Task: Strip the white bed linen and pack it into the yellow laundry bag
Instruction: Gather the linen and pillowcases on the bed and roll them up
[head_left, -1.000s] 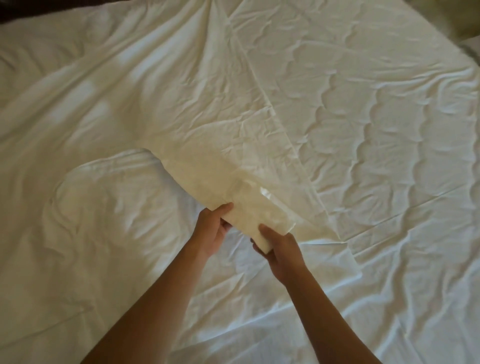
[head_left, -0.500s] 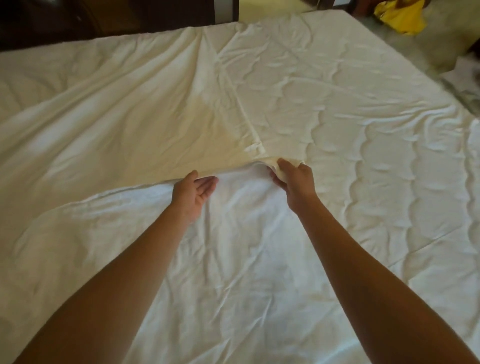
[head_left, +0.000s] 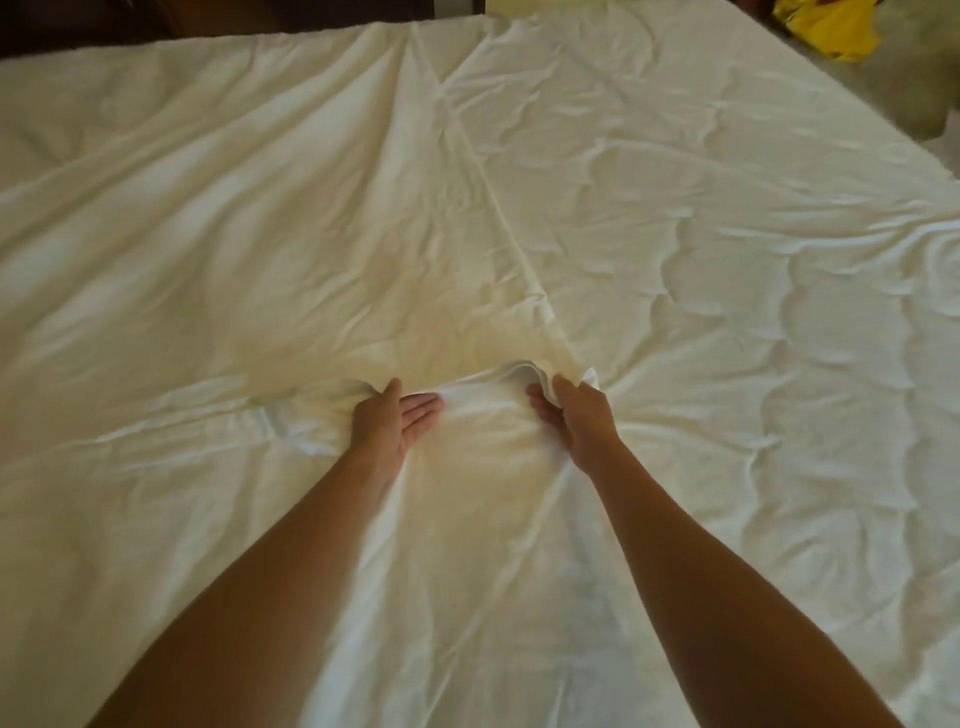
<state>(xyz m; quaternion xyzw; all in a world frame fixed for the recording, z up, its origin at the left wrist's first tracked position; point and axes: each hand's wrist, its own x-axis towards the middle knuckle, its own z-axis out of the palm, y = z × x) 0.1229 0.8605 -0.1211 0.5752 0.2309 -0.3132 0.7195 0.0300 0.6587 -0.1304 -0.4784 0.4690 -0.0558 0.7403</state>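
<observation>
Both hands meet at mid-bed on the white sheet: the right hand pinches its bunched corner, the left hand lies flat-fingered beside it, holding nothing. The sheet's bulk spreads away to the far left; the yellow bag, cut off by the frame, lies beyond the far right corner, nearer the right arm

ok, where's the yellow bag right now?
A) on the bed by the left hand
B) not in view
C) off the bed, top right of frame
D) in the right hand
C: the yellow bag lies past the far right corner of the bed, while the left hand and the right hand are both on the white sheet.
</observation>
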